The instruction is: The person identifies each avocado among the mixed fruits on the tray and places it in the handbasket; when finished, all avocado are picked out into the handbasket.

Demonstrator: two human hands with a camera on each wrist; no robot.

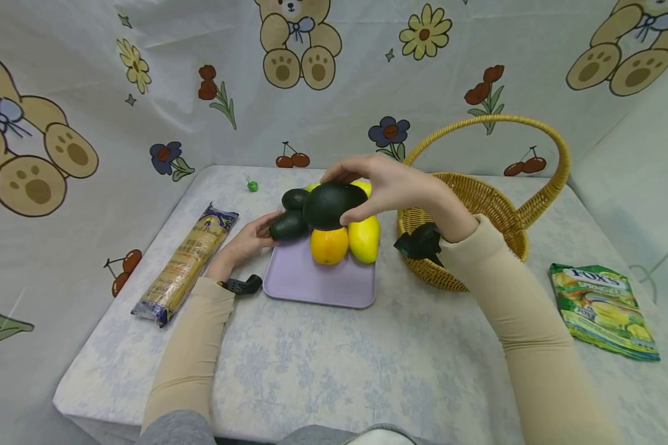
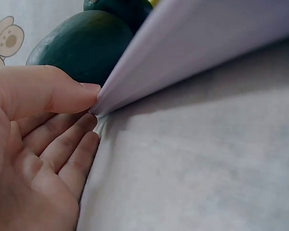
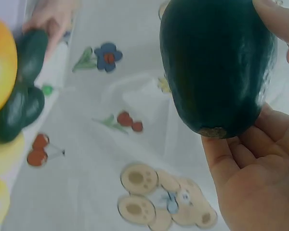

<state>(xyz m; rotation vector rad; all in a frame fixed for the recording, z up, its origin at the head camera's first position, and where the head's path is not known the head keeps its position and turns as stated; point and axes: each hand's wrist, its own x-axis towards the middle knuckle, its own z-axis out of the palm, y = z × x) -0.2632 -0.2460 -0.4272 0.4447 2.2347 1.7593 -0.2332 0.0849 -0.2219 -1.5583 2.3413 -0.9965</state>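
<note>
My right hand point(image 1: 389, 182) grips a large dark green avocado point(image 1: 328, 207) above the lilac tray point(image 1: 312, 290); in the right wrist view its stem scar points down, with fingers and thumb on either side. My left hand point(image 1: 245, 244) is at the tray's left edge, thumb and fingertips meeting at the rim in the left wrist view. Beside those fingers lies another avocado point(image 1: 288, 226), with a smaller avocado point(image 1: 295, 199) behind it. An orange point(image 1: 329, 246) and a yellow mango point(image 1: 364, 240) sit on the tray, and more yellow fruit shows behind the raised avocado.
Right of the tray stands a wicker basket point(image 1: 495, 210) with a tall handle, partly behind my right forearm. A bag of spaghetti point(image 1: 189, 262) lies at the left. A green Fox's candy bag point(image 1: 603, 312) lies at the far right. A small green ball point(image 1: 252, 185) is near the back edge.
</note>
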